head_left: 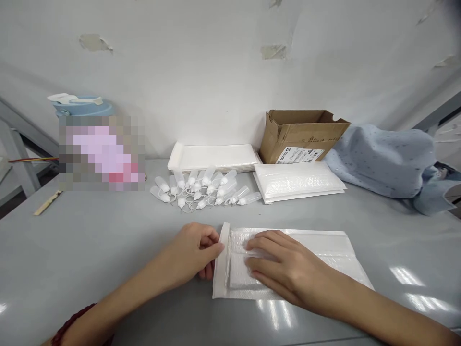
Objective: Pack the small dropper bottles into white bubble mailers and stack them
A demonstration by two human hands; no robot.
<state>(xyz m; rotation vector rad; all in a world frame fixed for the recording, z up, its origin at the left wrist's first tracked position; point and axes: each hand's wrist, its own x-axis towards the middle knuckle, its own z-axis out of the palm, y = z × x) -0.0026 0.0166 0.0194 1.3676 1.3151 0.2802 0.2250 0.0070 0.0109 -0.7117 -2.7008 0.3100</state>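
Observation:
A white bubble mailer (334,240) lies flat on the grey table in front of me, its flap end (224,269) toward the left. My left hand (203,250) pinches the edge of that flap between thumb and curled fingers. Across the middle of the mailer rests my right hand (279,264), palm down with its fingers stretched out and a little apart. Something rectangular seems to bulge inside the mailer, but it is hidden.
Several small clear squeeze bottles (198,187) with white caps lie behind the mailer. Further back are a stack of white mailers (216,156), more padded mailers (298,181), an open cardboard box (306,134) and light blue cloth (389,158). A blue lidded container (84,106) stands left.

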